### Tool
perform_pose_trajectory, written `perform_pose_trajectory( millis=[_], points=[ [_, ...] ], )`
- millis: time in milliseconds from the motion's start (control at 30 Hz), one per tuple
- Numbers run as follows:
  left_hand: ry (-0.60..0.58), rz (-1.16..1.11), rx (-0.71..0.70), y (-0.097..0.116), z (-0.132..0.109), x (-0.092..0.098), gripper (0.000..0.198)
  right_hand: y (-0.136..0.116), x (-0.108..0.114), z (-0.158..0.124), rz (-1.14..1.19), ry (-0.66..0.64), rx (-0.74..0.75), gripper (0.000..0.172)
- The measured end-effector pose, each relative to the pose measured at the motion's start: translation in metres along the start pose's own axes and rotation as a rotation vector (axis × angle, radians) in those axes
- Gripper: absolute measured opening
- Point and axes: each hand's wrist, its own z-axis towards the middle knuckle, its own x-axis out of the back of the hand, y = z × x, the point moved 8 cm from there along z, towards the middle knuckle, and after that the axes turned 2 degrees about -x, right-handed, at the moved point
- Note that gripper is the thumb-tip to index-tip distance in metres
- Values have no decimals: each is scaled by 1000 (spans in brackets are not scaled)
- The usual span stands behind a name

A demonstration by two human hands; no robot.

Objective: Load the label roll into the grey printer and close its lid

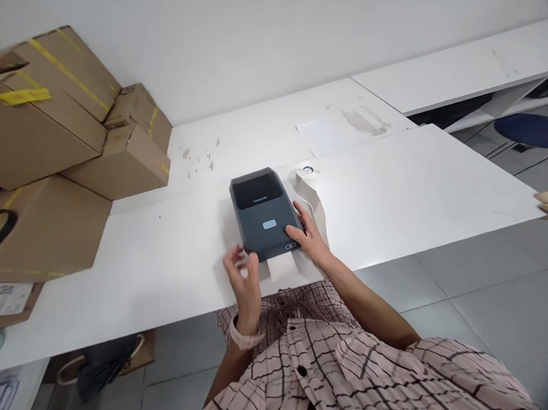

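A dark grey label printer (pixel 261 221) rests on the white table in front of me, its lid down. A blank paper label strip (pixel 282 266) sticks out of its near end. My left hand (pixel 244 278) is at the printer's near left corner, fingers curved and apart, holding nothing. Against the right side lies my right hand (pixel 309 234), thumb on the top near the round mark and fingers along the edge. Right of the printer, a roll of label paper (pixel 308 171) stands with its strip (pixel 317 205) trailing toward me.
Cardboard boxes (pixel 41 120) with yellow tape are piled at the left. The white table (pixel 417 196) reaches to the right, its front edge close to my body. A dark blue stool (pixel 532 130) stands beyond its right end. Bags (pixel 107 363) sit below on the left.
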Motion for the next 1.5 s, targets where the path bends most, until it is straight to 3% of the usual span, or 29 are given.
perform_pose_trajectory(
  millis=[33,67,167,233,333,433,533,600,700,767,900,1000,1067,1133,1267,1367,1500],
  points=[
    [42,32,10,-6,-12,5,38,1,0,1,-11,2,7,91],
    [0,29,44,-13,-22,2,34,1,0,1,-22,8,18,91],
    [-299,-43,213,-30,-42,-29,47,5,0,3,-43,24,43,88],
    [-387,-86,278,-31,-42,-42,48,6,-1,2,-58,27,52,85],
    [-417,-24,185,-20,-34,-46,49,-12,7,-5,-165,152,147,82],
    [-441,53,88,-17,-33,-43,50,-57,12,-23,-416,312,427,71],
    [-424,19,90,-26,-35,-33,50,-93,-11,-41,-652,178,722,64],
    [-332,3,75,-30,-31,-18,49,-98,-24,-47,-754,100,782,65],
    [-94,32,-1,-21,-16,11,42,-96,-33,-50,-853,133,771,56],
    [-10,54,-72,-6,-6,18,44,-94,-35,-50,-851,141,766,46],
    [-101,-10,-119,19,8,-2,60,-83,-15,-44,-611,99,611,45],
    [-181,-72,-122,32,12,-16,64,-69,12,-35,-389,89,376,58],
    [-175,-90,-179,45,18,-17,63,-68,20,-27,-280,13,259,61],
    [-158,-123,-259,64,29,-15,61,-80,22,-17,-206,-58,227,64],
    [-126,-183,-376,92,67,-15,54,-125,23,22,-165,-55,310,73],
    [-80,-61,-344,81,95,-18,54,-148,16,67,-209,-14,410,82],
    [-109,295,-125,33,117,-28,63,-157,6,128,-313,22,490,90]
  ],
)
